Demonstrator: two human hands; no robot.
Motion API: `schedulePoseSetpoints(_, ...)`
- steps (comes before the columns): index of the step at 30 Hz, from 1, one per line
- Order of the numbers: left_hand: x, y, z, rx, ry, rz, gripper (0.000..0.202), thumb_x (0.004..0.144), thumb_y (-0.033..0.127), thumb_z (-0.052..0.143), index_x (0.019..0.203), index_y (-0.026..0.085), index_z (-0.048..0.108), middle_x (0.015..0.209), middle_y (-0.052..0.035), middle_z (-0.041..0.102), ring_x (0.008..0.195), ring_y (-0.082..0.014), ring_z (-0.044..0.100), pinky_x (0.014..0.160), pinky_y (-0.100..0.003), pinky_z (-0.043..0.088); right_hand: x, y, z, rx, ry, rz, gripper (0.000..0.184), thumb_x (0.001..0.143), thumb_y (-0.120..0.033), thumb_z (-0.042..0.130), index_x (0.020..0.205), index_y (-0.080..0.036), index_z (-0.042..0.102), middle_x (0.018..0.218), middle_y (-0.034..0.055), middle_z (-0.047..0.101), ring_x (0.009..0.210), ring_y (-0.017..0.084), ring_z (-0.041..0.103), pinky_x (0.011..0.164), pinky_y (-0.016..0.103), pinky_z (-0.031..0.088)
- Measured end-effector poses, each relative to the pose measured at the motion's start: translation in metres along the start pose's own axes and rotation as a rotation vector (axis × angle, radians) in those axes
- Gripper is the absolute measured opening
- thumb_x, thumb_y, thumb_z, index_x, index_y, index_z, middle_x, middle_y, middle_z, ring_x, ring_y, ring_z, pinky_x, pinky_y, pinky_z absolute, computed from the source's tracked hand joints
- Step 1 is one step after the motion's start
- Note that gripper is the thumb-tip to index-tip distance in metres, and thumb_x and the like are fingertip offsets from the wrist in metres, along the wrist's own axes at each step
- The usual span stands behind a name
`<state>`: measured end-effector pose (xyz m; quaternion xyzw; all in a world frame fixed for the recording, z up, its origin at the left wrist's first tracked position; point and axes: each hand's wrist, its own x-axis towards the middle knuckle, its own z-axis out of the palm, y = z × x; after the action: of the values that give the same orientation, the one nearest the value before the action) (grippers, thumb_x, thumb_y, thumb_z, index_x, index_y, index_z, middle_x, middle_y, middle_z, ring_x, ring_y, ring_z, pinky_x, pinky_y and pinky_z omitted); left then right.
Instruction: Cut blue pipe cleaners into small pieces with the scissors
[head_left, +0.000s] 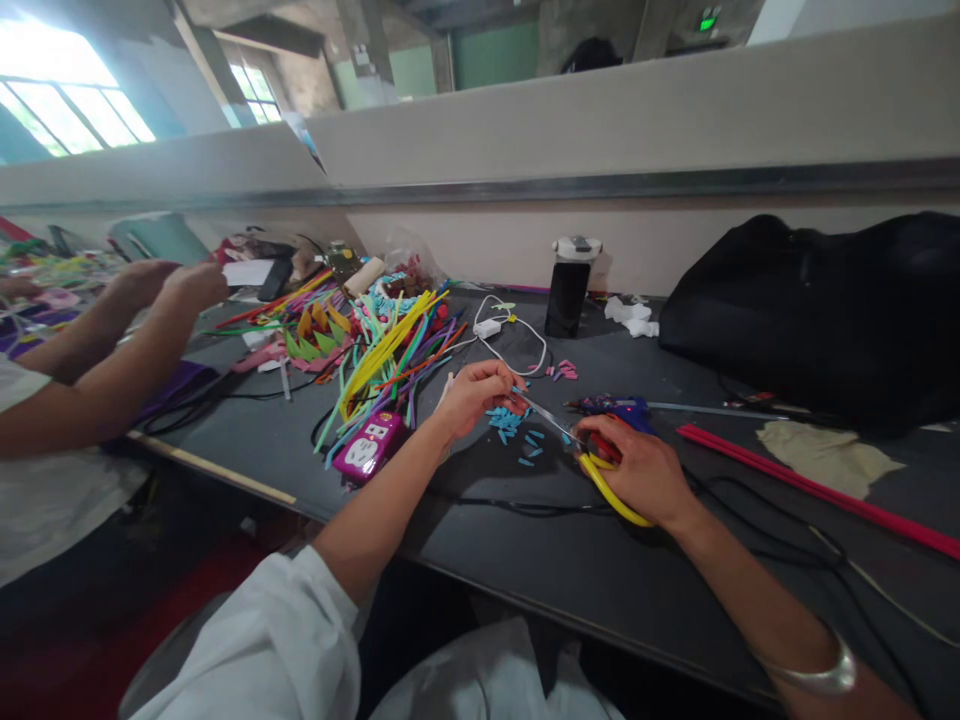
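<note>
My right hand is closed round the handles of a pair of scissors, yellow and red at the grips. Their metal blades point left and up, with the tips by my left hand. The left fingers are pinched together, and a bit of blue shows at their tips, seemingly a small blue strip. Below that hand lies a pile of short blue pieces, with several scattered to its right. A blue glue gun rests just behind the scissors.
Fuzzy craft stems in many colours and a purple box lie left. A black tumbler, a white cable, a black bag and red stems surround the work. Another person's hands are at far left.
</note>
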<state>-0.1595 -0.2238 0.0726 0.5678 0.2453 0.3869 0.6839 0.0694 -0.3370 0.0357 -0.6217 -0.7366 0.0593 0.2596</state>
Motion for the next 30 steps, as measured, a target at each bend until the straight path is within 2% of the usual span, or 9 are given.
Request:
schedulePoseSetpoints(19,-0.0006,-0.0015,0.0014,0.005,0.013,0.013,0.012,0.068,0.02,0.065,0.067,0.012,0.056,0.079,-0.0042,0.066,0.06,-0.0139,0.066,0.06,-0.026,0.051,0.0001,-0.0005,-0.0015,-0.024,-0.044,0.04,0.024,0.079,-0.037,0.059,0.103,-0.033,0.063,0.079,-0.0051,0.069,0.064,0.014,0.063,0.059,0.024,0.041)
schedulePoseSetpoints(25,0.0005,-0.0028,-0.0005,-0.009,0.006,0.021,0.009,0.069,0.016,0.063,0.067,0.011,0.056,0.079,-0.0038,0.065,0.062,-0.0141,0.066,0.059,-0.025,0.051,0.0002,0.0003,-0.0002,-0.046,-0.02,0.008,0.025,0.079,-0.035,0.059,0.103,-0.032,0.063,0.083,-0.0038,0.071,0.067,0.015,0.064,0.06,0.025,0.042)
schedulePoseSetpoints(30,0.0016,-0.004,-0.0033,-0.012,-0.02,0.022,0.009,0.07,0.018,0.063,0.069,0.012,0.057,0.082,-0.0046,0.066,0.064,-0.0143,0.066,0.062,-0.028,0.052,0.0001,0.0022,0.0019,0.006,0.008,0.01,0.022,0.079,-0.034,0.06,0.101,-0.031,0.062,0.082,-0.0037,0.071,0.069,0.016,0.065,0.065,0.026,0.045)
